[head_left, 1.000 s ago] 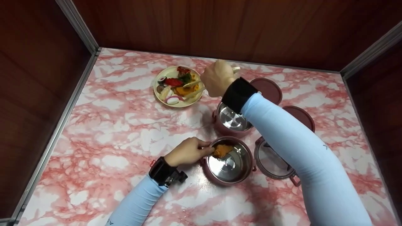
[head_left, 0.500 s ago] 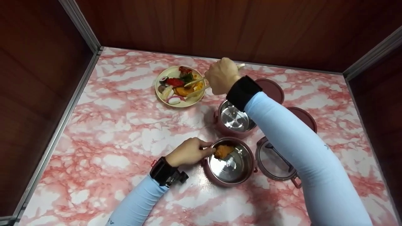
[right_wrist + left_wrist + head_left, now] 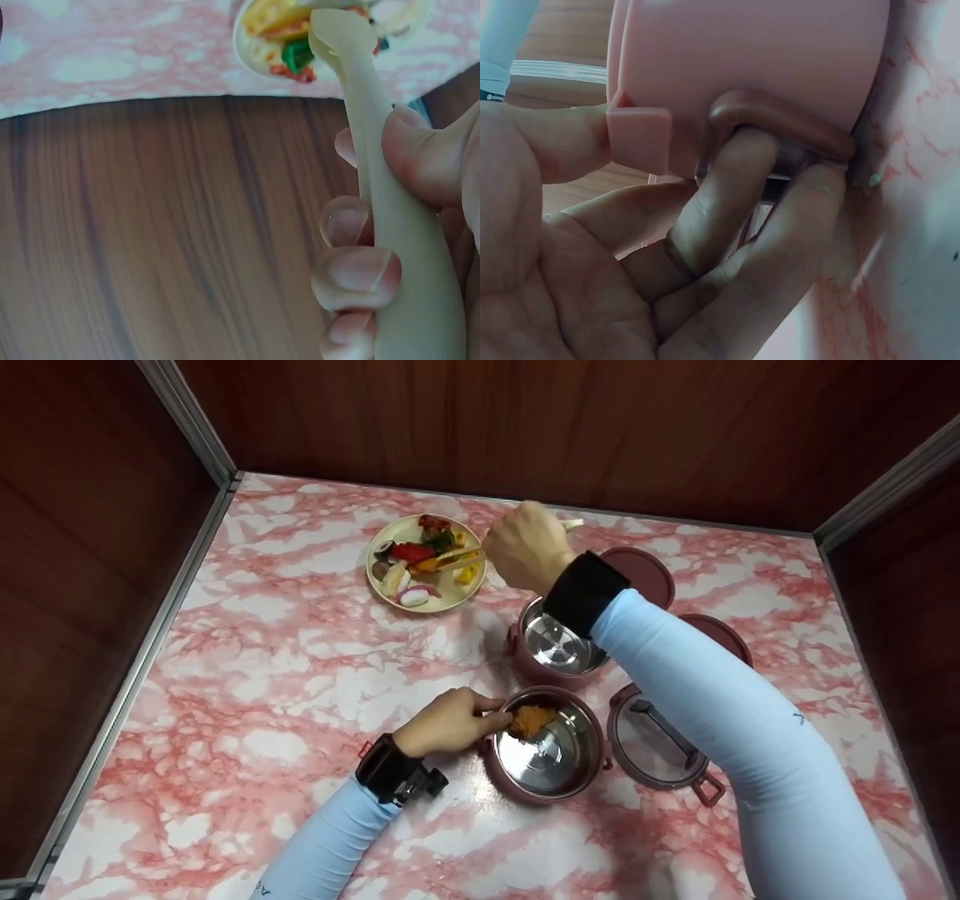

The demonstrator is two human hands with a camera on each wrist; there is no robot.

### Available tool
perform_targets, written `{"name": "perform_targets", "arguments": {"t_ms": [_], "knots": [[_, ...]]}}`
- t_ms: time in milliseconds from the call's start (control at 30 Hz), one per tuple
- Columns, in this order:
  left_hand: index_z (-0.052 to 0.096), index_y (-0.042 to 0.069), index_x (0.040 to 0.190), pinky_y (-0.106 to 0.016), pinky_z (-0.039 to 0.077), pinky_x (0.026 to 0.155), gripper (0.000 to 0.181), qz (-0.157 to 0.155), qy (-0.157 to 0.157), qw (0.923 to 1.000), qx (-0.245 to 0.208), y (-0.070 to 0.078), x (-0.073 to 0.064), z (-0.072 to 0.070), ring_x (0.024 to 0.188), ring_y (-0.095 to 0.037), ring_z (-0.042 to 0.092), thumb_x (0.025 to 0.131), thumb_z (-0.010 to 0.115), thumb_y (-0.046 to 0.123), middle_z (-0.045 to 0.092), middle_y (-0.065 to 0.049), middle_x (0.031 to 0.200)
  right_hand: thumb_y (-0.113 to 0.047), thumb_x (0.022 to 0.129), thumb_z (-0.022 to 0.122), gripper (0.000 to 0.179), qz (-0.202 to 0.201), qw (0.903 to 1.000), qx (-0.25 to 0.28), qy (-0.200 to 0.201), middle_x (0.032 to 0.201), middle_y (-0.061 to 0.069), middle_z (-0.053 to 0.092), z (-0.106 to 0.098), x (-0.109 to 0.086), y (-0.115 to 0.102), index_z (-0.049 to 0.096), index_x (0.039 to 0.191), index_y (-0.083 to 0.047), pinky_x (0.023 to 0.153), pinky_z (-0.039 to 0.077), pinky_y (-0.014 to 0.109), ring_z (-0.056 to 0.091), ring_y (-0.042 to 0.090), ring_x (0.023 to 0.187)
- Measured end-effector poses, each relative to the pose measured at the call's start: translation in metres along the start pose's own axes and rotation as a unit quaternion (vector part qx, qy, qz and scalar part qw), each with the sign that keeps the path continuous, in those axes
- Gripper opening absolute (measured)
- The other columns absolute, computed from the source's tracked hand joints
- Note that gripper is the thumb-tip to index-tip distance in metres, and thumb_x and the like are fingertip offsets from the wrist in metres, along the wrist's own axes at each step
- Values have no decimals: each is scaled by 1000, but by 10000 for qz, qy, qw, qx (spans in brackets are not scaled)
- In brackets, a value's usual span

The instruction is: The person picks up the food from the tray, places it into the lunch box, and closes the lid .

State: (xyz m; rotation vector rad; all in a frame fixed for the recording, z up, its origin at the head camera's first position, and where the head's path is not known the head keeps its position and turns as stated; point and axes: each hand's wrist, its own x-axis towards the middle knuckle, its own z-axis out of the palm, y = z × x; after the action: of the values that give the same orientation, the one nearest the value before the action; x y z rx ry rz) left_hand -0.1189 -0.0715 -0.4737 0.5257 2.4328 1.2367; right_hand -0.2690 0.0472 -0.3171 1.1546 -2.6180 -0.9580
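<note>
My left hand [image 3: 446, 721] holds the near pink steel-lined pot [image 3: 517, 790] at its left side. In the left wrist view, fingers curl into the pot's brown handle [image 3: 776, 112] and the thumb rests against the rim. An orange-brown crumbly food piece [image 3: 531, 721] lies inside this pot. My right hand [image 3: 527, 547] grips cream tongs [image 3: 412, 247] over the cream plate [image 3: 448, 594]. Their tips are close together at an orange food piece [image 3: 422, 565]; whether it is lifted I cannot tell.
A second pink pot [image 3: 559, 641] stands behind the near one. To the right lie a glass lid [image 3: 649, 750] and two dark red round lids [image 3: 641, 574], partly hidden by my right arm. Several food pieces, including a red one [image 3: 411, 552], share the plate. Wooden walls enclose the table.
The tongs' tips have come together on the orange piece, which now sits tilted and a little further left. The left hand and near pot have stayed put.
</note>
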Motion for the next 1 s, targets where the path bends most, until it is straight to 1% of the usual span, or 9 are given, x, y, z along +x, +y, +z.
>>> {"name": "perform_targets", "arguments": {"t_ms": [100,267,367,467,567,633,833,900,1000], "knots": [[77,18,112,-25,41,53,30,-35,-9,10000,11,-1,1,0,51,-6,45,97,61,38,47,11,56,-8,94,47,26,56,9999,117,50,59,-1,44,1,0,3,58,70,-13,51,42,35,45,17,53],[74,18,119,-25,43,54,32,-71,-35,9999,108,-1,1,1,51,-7,46,97,61,38,47,11,56,-9,96,47,19,-74,9999,106,81,63,1,49,9,0,0,60,82,-8,52,44,34,50,18,56],[74,18,119,-26,45,56,33,-44,-3,9999,139,-1,1,1,53,-7,49,97,60,38,51,10,58,-10,98,47,16,-129,9998,13,175,68,4,52,14,-1,-3,59,88,-5,53,47,35,54,21,60],[73,17,120,-27,46,59,33,-7,25,9999,144,-1,0,1,58,-8,52,97,60,38,55,9,62,-11,99,45,16,-135,9996,-133,216,71,6,52,21,-1,-7,56,89,-5,52,48,34,54,22,63],[71,16,123,-27,48,64,35,25,36,9999,150,0,0,2,63,-9,54,97,60,37,59,8,67,-11,102,42,18,-117,9993,-265,223,73,6,50,28,-2,-11,54,90,-4,47,45,32,52,20,60],[71,15,123,-27,49,66,36,31,38,9999,160,0,0,2,65,-9,55,97,60,37,61,7,70,-11,102,41,20,-100,9991,-301,298,73,6,49,32,-2,-14,55,91,-3,45,42,31,51,19,58],[72,14,121,-28,47,61,36,-32,40,9999,112,2,0,2,60,-10,53,98,60,38,62,6,68,-12,103,43,22,-92,9959,-576,695,69,3,49,39,-3,-17,57,89,-3,43,40,31,51,17,55],[72,14,121,-28,47,60,36,-61,36,9999,107,2,0,2,58,-10,52,98,60,39,63,5,70,-11,103,42,23,-175,9942,-710,794,68,3,48,39,-4,-17,57,87,-3,41,36,31,50,17,55],[71,14,123,-27,48,63,37,-66,38,9999,131,2,0,2,60,-9,53,97,61,39,67,5,75,-9,102,41,24,-288,9918,-831,926,66,2,46,37,-7,-16,57,86,-3,41,30,30,45,16,54]]}}
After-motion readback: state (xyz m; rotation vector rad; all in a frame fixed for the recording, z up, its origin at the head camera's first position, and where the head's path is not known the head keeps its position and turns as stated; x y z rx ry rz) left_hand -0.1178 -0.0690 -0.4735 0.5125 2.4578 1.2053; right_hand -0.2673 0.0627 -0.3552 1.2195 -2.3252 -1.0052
